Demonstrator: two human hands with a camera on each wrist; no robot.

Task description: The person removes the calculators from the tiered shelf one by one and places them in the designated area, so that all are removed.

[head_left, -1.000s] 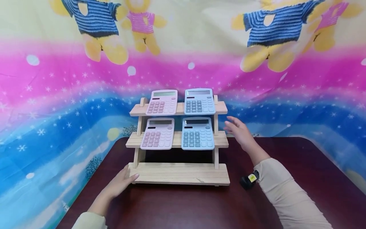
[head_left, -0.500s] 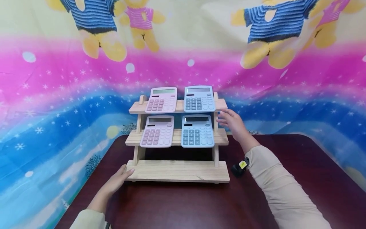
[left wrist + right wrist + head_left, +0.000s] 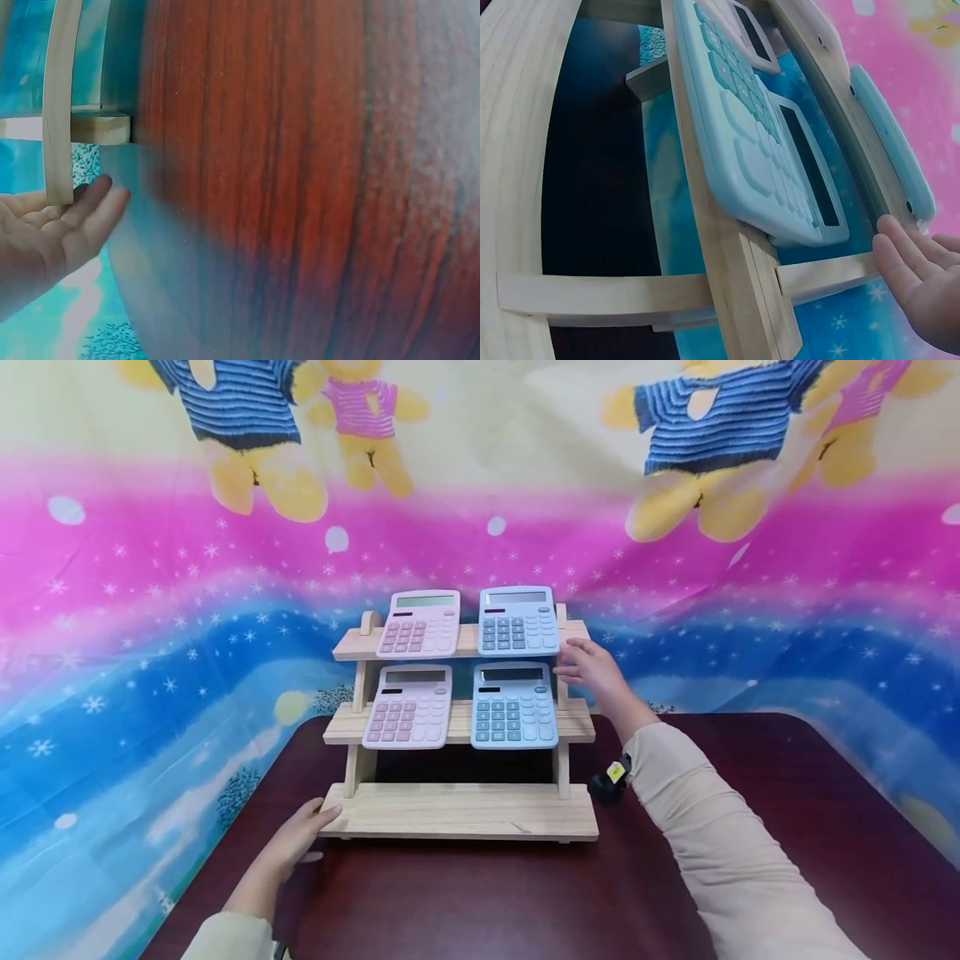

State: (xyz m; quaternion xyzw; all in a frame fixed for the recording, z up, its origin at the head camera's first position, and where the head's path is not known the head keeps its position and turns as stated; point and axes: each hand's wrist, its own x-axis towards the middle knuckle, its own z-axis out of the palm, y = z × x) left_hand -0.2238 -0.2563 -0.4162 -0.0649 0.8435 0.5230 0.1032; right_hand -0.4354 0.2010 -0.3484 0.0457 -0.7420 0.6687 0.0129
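A three-tier wooden display stand [image 3: 459,812] stands on the dark table. Two calculators lean on its middle shelf: a pink one [image 3: 408,706] and a blue one [image 3: 514,706]. Another pink calculator [image 3: 418,622] and another blue calculator [image 3: 517,620] lean on the top shelf. My left hand [image 3: 288,843] grips the left end of the bottom shelf; in the left wrist view its fingers straddle the plank [image 3: 58,97], some beneath it. My right hand [image 3: 600,672] reaches to the stand's right side, its extended fingertips [image 3: 889,225] right at the top shelf's end.
The dark red table [image 3: 465,893] spreads around the stand, its grain showing in the left wrist view. A printed cloth backdrop [image 3: 187,560] with bears and snowflakes hangs behind and at both sides. A black wrist camera [image 3: 611,781] sits under the right cuff.
My right hand has moved left from beside the stand to its upper right side. My left hand has shifted at the bottom shelf's end, a finger now showing below it. The calculators keep their places.
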